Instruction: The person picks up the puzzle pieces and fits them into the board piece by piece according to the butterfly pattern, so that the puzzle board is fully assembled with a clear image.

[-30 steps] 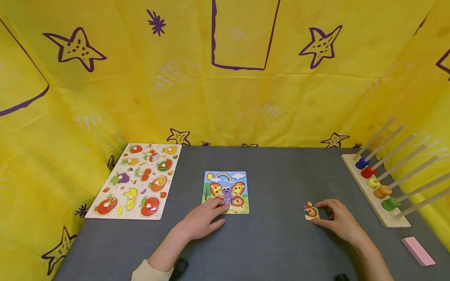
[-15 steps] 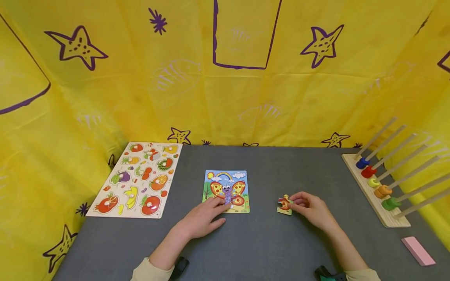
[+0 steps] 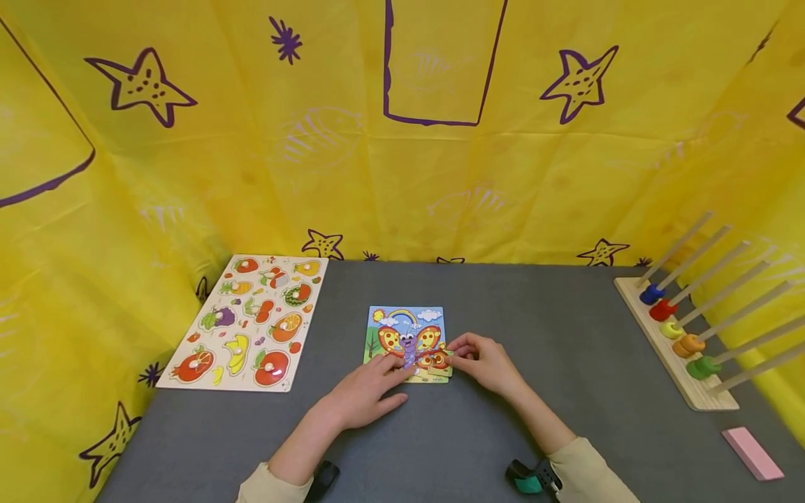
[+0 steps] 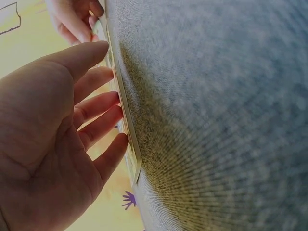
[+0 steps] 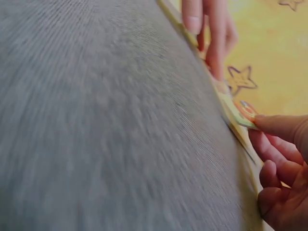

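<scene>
A small square butterfly puzzle (image 3: 430, 318) lies on the grey table. My left hand (image 3: 365, 395) rests its fingertips on the lower left part of it and covers some of the picture. In the left wrist view, that hand's fingers (image 4: 98, 106) are spread and nearly straight along the puzzle's edge. Above the puzzle's lower right corner, my right hand (image 3: 489, 362) pinches a puzzle piece (image 3: 435, 362) with a red and yellow wing pattern. The right wrist view has the piece (image 5: 244, 114) held by thumb and finger, slightly tilted over the board. Whether it touches the board I cannot tell.
A wooden fruit puzzle board (image 3: 235, 321) lies at the left. On the right stands a wooden peg rack (image 3: 676, 342) with tall rods and coloured rings, and a pink block (image 3: 752, 453) lies in front of it. Yellow patterned cloth (image 3: 402, 188) hangs behind the table.
My right hand has brought the puzzle piece leftward across the table to the butterfly puzzle's lower right corner. My left hand has stayed on the puzzle.
</scene>
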Demonstrator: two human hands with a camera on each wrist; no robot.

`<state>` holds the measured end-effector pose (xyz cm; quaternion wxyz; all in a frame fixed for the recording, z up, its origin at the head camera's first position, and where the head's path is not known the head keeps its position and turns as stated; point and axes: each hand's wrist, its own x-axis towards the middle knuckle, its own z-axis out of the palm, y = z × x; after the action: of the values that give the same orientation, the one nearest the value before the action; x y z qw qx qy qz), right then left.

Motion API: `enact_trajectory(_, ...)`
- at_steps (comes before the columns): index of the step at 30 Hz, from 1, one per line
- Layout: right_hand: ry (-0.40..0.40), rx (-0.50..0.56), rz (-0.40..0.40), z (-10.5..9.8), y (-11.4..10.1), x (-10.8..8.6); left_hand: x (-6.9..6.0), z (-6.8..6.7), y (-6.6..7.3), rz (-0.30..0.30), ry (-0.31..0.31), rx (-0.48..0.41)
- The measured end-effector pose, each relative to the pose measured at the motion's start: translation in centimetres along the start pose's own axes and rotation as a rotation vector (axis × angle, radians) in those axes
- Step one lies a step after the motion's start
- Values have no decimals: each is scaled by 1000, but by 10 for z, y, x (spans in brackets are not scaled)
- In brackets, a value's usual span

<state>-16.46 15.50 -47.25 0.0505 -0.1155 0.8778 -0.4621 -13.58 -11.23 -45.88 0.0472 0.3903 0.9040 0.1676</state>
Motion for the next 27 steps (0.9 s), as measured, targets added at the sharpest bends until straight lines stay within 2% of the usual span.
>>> enact_trajectory(4, 21, -54, -25, 11, -4, 5, 0, 1, 1, 20, 8, 6)
enact_trajectory(7, 41, -108, -66, 15, -6, 7, 0, 1, 2, 32, 2, 44)
enact_trajectory(13, 54, -153, -141, 17, -6, 8, 1, 2, 7, 12, -35, 99)
enact_trajectory(20, 42, -179, -111, 20, -5, 13, 1, 0, 8, 0, -37, 96)
enact_trajectory(27, 68, -369, 16, 28, -13, 23, 1, -1, 8, -16, -49, 96)
